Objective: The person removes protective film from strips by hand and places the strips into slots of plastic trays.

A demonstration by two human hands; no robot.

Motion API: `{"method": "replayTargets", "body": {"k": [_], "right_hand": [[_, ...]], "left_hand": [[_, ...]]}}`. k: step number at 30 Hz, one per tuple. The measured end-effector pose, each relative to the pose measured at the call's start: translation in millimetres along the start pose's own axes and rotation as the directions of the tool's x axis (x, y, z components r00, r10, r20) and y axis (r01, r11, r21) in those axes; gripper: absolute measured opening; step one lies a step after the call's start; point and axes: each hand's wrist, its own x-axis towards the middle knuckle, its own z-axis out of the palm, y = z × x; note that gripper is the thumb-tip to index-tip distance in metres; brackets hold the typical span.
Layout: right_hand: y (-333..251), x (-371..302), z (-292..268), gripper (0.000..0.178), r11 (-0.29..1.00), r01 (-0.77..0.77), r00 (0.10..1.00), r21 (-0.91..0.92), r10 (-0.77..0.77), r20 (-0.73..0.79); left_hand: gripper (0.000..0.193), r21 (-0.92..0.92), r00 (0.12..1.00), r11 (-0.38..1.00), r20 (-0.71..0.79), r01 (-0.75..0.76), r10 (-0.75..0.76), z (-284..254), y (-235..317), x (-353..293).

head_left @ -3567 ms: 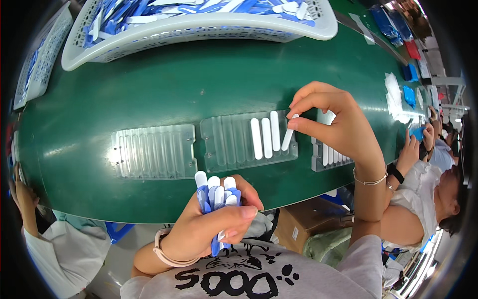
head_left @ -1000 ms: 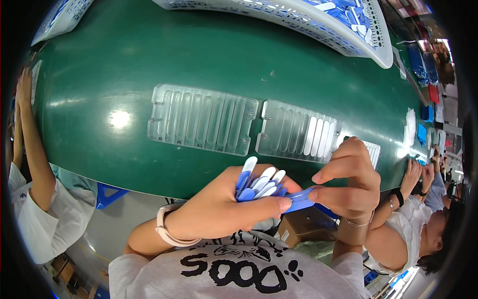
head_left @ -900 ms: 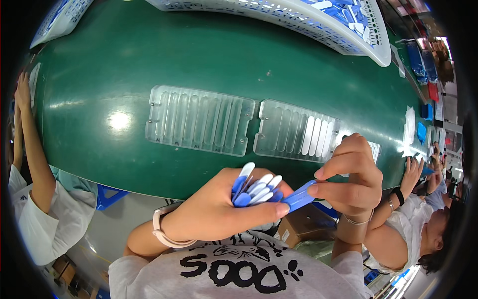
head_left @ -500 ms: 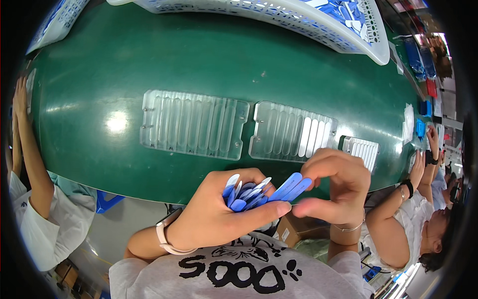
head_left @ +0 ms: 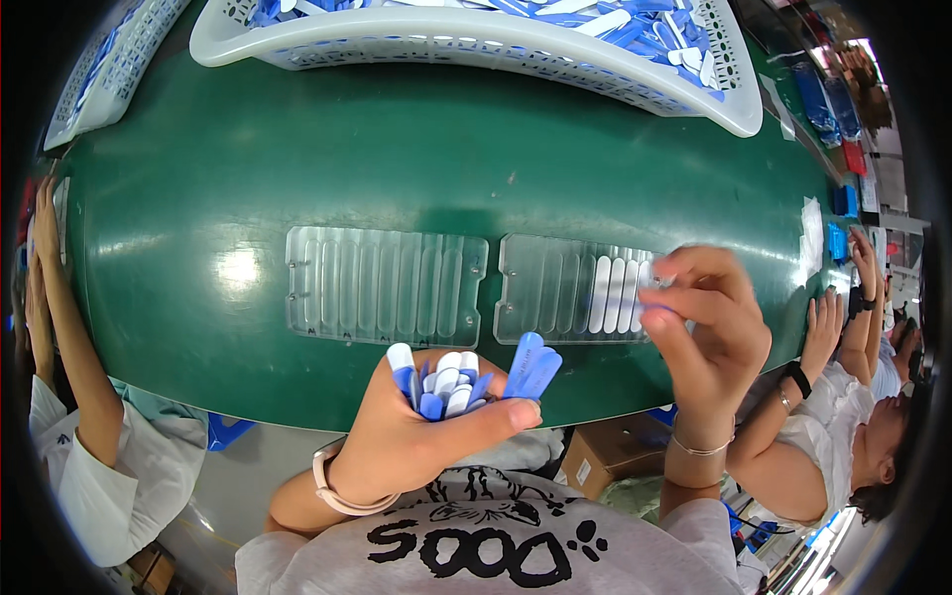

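Note:
My left hand (head_left: 421, 412) is closed round a bunch of small round-ended nail files (head_left: 456, 382), blue on one face and white on the other. Two blue nail files (head_left: 533, 367) stick out between its thumb and forefinger. Above the right end of a clear grooved tray (head_left: 555, 288), my right hand (head_left: 714, 317) pinches a nail file; only a bit of blue shows between its fingertips. Several white nail files (head_left: 617, 295) lie side by side in that tray's right-hand grooves. To its left, another clear grooved tray (head_left: 387, 288) has nothing in its grooves.
A white perforated basket (head_left: 476, 50) heaped with blue and white nail files stands at the far side of the green table (head_left: 347, 159). A second basket (head_left: 104, 94) is at the far left. Other people's arms (head_left: 64, 307) rest at the left edge and hands (head_left: 821, 327) at the right.
My right hand has left the left hand's bunch and moved up and right to the tray. My left hand has shifted slightly left. The view has shifted, showing more of the basket.

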Motion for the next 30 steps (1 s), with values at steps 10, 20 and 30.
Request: {"method": "replayTargets", "body": {"k": [10,20,30], "right_hand": [[-4.4,-18.3,3.0,0.039,0.813,0.312,0.912,-0.491,-0.11,0.396],[-9.4,-3.2,7.5,0.024,0.942,-0.113,0.96,0.316,0.021,0.279],[13.1,-4.4,15.0,0.023,0.904,0.341,0.935,-0.258,-0.354,-0.004]], "left_hand": [[0.019,-0.055,0.997,0.998,-0.069,0.024,-0.028,1.1,0.2,2.3],[0.016,0.028,0.999,0.999,-0.027,-0.045,0.045,12.9,-1.4,2.9],[0.011,-0.033,0.999,0.998,-0.019,-0.046,0.046,3.7,3.6,-0.9]]}}
